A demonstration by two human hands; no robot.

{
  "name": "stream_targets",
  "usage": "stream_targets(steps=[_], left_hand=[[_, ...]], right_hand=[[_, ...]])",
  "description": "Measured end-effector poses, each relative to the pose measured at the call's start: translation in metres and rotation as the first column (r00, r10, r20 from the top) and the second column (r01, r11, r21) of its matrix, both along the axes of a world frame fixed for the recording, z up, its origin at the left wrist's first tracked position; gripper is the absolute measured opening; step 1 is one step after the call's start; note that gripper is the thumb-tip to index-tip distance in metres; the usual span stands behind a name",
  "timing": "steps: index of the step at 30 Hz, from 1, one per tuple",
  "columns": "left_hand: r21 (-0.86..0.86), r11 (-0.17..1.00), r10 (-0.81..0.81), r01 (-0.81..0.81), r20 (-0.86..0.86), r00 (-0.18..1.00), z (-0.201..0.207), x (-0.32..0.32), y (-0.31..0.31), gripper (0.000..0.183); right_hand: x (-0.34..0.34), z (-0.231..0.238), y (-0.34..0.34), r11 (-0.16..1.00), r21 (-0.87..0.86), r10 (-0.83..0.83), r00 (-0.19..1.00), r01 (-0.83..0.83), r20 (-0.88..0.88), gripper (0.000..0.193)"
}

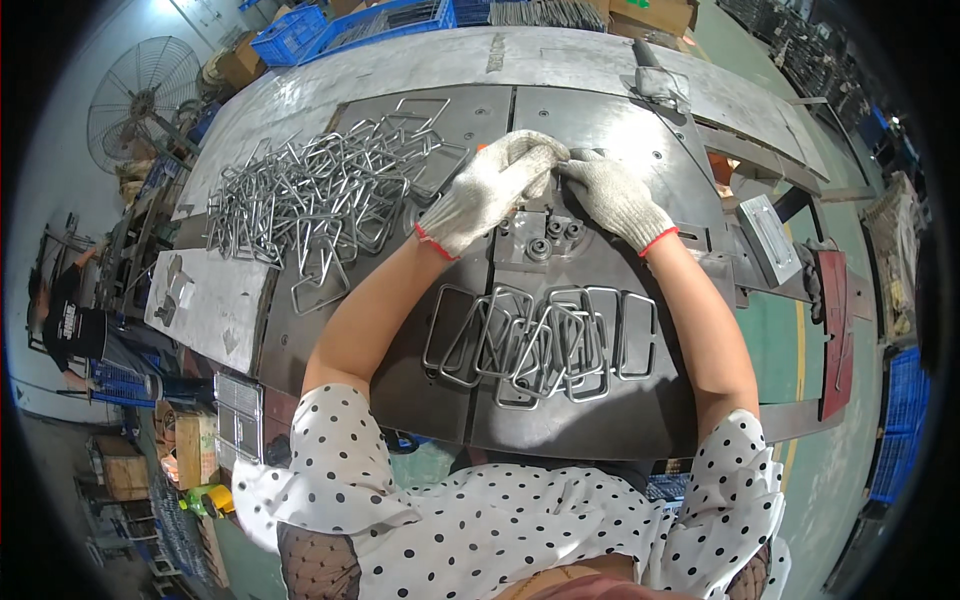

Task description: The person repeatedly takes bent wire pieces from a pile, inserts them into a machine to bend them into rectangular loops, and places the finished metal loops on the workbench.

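Dull grey steel plates make up the workbench (600, 420), scuffed and bolted together in curved-looking panels, with a green painted floor beyond its edge. Nearest the person, just below both forearms, lies a row of bent wire frames (540, 340): rounded rectangles of bright, smooth rod, overlapping one another like fallen dominoes. Both hands wear white knitted cotton gloves with red-trimmed cuffs. The left hand (490, 190) is curled over, fingers bunched down onto a small fixture (545, 235) of dark round pins and bolts set in the plate; whether it pinches a piece of wire under the glove I cannot tell. The right hand (615, 200) lies flatter, fingertips meeting the left hand's at the top of that fixture, pressing on something hidden beneath. Left of the left hand sprawls a tangled heap of wire loops (320, 195), shiny and angular, well apart from the neat row. Farther off, beyond the bench, stand blue plastic crates (300, 35) and a round wire-caged fan (140, 95).
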State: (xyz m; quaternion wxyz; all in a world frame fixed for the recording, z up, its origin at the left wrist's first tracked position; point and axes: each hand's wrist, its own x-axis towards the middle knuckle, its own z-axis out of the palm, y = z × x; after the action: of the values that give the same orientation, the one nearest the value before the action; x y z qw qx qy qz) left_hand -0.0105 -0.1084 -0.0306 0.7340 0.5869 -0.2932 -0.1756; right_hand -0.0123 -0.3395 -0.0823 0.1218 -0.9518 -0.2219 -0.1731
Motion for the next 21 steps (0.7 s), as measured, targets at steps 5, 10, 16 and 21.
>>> stream_targets(steps=[5,10,16,21], left_hand=[[0.01,1.0,-0.002,0.002,-0.008,1.0,0.002,-0.001,-0.001,0.023],[0.014,1.0,0.006,-0.006,0.0,1.0,0.004,-0.004,0.002,0.024],[0.038,0.999,0.005,-0.005,-0.005,1.0,0.005,-0.006,-0.002,0.024],[0.04,0.999,0.016,-0.017,0.037,0.999,0.003,-0.003,0.001,0.024]], right_hand=[[-0.001,0.003,-0.001,1.0,0.016,0.012,1.0,-0.012,0.008,0.033],[-0.006,0.013,0.006,0.999,-0.003,-0.054,0.993,0.054,-0.105,0.032],[-0.005,0.01,-0.001,0.999,0.026,-0.021,0.995,0.024,-0.1,0.035],[-0.004,0.01,0.004,0.999,0.028,-0.022,0.995,0.025,-0.095,0.035]])
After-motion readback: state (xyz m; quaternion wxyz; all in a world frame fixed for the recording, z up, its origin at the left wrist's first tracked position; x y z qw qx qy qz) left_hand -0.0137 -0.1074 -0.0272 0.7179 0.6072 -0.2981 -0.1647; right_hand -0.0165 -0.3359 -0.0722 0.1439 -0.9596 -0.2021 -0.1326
